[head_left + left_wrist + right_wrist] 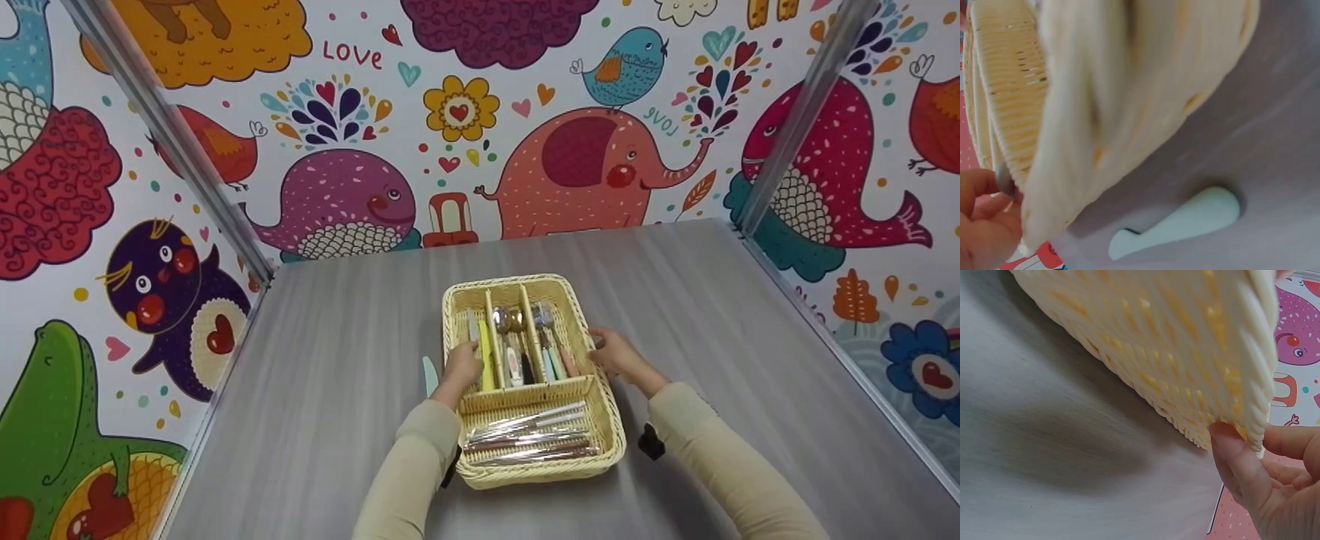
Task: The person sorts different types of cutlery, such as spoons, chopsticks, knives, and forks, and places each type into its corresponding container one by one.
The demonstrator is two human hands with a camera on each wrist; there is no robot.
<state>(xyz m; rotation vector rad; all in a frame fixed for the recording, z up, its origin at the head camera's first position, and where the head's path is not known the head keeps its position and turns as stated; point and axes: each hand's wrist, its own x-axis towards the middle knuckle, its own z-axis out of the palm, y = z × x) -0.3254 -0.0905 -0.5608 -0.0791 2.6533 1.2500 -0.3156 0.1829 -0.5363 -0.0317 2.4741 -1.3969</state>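
Hands hold the woven basket [537, 457] on the grey table [337, 375] — left hand [461, 367] and right hand [616, 354] each pinch a rim — so tipping it might spill the cutlery [517, 352].

We see a basket [600, 420] woven of pale cream strands, seemingly plastic wicker, ribbed and rough, with a thick twisted rim that shows clearly in the right wrist view [1258, 354]. In its near compartment at the frame's lower middle lie glossy metal pieces [529, 439] that catch the light. The spoons [507, 321] above them have shiny metal bowls and smooth, matt pastel handles that look plastic. On the table [750, 337], a matt grey wood-grain laminate, rests a smooth pale mint handle [1185, 222] of plastic look. The sleeves [720, 457] are soft beige knit cloth. The wall [337, 112] is a smooth printed sheet.
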